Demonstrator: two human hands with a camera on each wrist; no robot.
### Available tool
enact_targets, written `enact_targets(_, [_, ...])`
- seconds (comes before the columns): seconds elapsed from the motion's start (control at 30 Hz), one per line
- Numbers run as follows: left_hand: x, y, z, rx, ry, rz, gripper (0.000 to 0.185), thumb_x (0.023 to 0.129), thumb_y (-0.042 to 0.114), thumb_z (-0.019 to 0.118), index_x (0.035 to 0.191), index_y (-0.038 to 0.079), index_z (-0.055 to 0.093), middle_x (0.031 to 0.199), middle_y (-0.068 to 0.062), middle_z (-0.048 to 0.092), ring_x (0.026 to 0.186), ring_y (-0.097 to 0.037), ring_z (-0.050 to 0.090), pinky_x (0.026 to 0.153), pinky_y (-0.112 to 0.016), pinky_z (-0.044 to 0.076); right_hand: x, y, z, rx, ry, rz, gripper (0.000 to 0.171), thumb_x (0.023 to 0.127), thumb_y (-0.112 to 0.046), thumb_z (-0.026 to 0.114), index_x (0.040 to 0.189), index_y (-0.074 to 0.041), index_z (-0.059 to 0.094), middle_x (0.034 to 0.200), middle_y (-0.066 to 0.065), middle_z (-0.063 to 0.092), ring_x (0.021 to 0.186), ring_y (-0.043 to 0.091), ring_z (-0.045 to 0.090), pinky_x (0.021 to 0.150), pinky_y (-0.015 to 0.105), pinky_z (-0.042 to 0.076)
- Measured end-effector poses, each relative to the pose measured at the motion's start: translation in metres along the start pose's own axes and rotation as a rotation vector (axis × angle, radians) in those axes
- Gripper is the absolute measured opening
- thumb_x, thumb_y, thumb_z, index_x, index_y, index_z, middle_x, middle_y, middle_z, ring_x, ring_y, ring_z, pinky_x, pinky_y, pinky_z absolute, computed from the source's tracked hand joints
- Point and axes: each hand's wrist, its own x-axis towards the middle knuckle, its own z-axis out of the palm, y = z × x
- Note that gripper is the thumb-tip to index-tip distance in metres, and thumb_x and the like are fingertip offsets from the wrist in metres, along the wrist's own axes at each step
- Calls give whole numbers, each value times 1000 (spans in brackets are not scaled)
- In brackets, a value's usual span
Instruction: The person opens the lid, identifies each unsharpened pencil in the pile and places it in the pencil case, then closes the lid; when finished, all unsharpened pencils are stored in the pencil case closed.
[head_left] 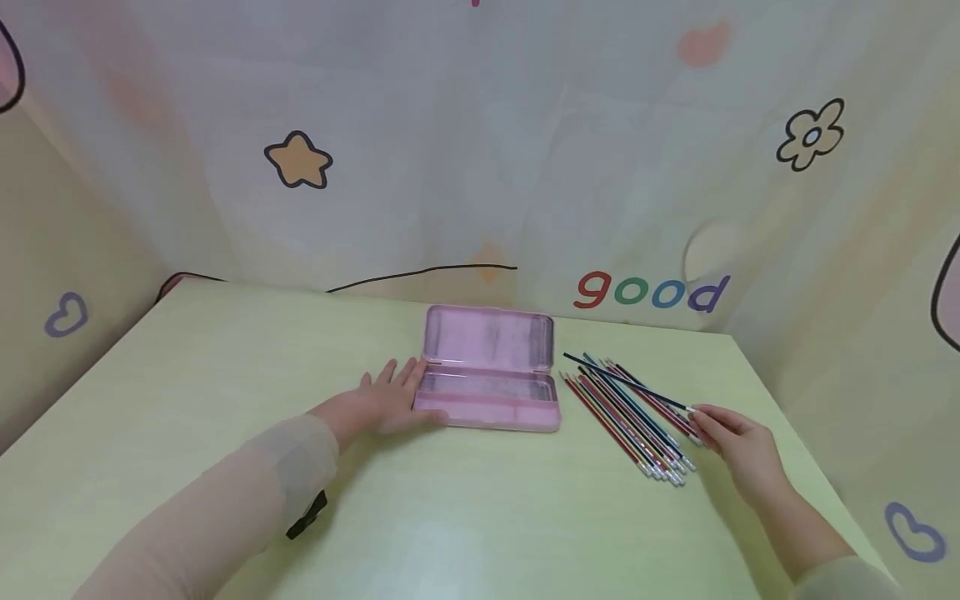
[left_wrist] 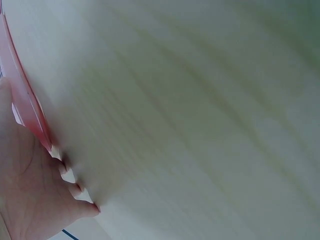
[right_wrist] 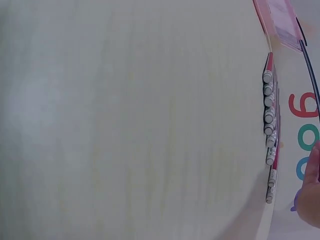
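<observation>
An open pink pencil case (head_left: 487, 415) stands on the table, its lid tipped back and its tray bare inside. My left hand (head_left: 382, 404) rests at the case's left end, fingers spread straight and thumb along the front edge; the left wrist view shows the same hand (left_wrist: 37, 185) against the pink side. Between thumb and fingers, my right hand (head_left: 742, 446) pinches a dark pencil (head_left: 630, 383) by its eraser end. That pencil slants over a pile of pencils (head_left: 626, 425) lying right of the case, erasers toward me. In the right wrist view, the pile's white erasers (right_wrist: 269, 100) line up.
The pale yellow table (head_left: 450, 517) reaches back to a printed cloth backdrop (head_left: 480, 167) with a star, a flower and the word "good". Cloth also hangs along the left and right sides. A black strap (head_left: 307, 515) shows under the left sleeve.
</observation>
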Motion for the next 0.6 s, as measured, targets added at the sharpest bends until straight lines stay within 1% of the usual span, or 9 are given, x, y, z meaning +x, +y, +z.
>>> enact_targets(0.1, [-1,-4,2,4,-5,-4,100,85,73,32,149,5,-5,155,-15,-1,139,-41,-3,106,-61,5,4,0,4,-57,-19,-11,13,90,-18,64,90,-27,72,86,-16,66,79,-2,63,72,15,49])
enact_targets(0.17, [-1,-3,2,1,-4,2,101,85,74,32,149,5,-5,155,-15,-1,139,-41,-3,106,-62,5,5,-1,4,-114,-24,-23,13,91,-21,62,94,-28,72,88,-19,64,80,-4,61,71,13,49])
enact_targets(0.23, [-1,-3,2,-7,-2,2,101,85,74,32,149,5,-5,155,-15,-1,139,-41,-3,105,-62,4,7,-1,5,-109,-37,-19,13,91,-21,61,98,-24,72,89,-19,64,83,-4,61,73,13,48])
enact_targets(0.33, [-1,-2,1,-3,-3,-7,100,85,73,33,149,5,-5,155,-15,0,139,-41,-3,105,-62,4,10,-2,9,-145,-53,-5,17,92,-22,60,105,-20,71,92,-21,61,85,-6,59,75,12,47])
enact_targets(0.4, [-1,-3,1,1,-6,-9,100,85,72,33,149,5,-5,155,-15,1,139,-41,-3,105,-62,5,11,-2,12,-140,-56,11,19,91,-22,61,107,-17,70,93,-20,61,85,-5,59,76,13,47])
enact_targets(0.47, [-1,-3,2,3,-11,-5,100,85,73,32,149,5,-5,155,-15,0,139,-41,-3,105,-62,4,13,-3,14,-145,-61,16,19,91,-22,61,107,-17,70,93,-20,61,85,-4,59,75,13,48])
enact_targets(0.5, [0,-4,2,1,-12,-3,100,85,73,32,149,5,-6,155,-15,0,139,-41,-3,105,-62,4,13,-3,16,-116,-67,17,18,91,-20,61,107,-16,70,93,-18,62,85,-3,61,76,14,48])
enact_targets(0.6, [-1,-4,2,-5,-10,-4,100,86,72,32,149,5,-6,155,-16,-1,139,-41,-4,105,-62,4,16,-4,23,-2,-100,12,15,91,-15,61,102,-16,71,93,-12,65,88,1,64,79,18,48])
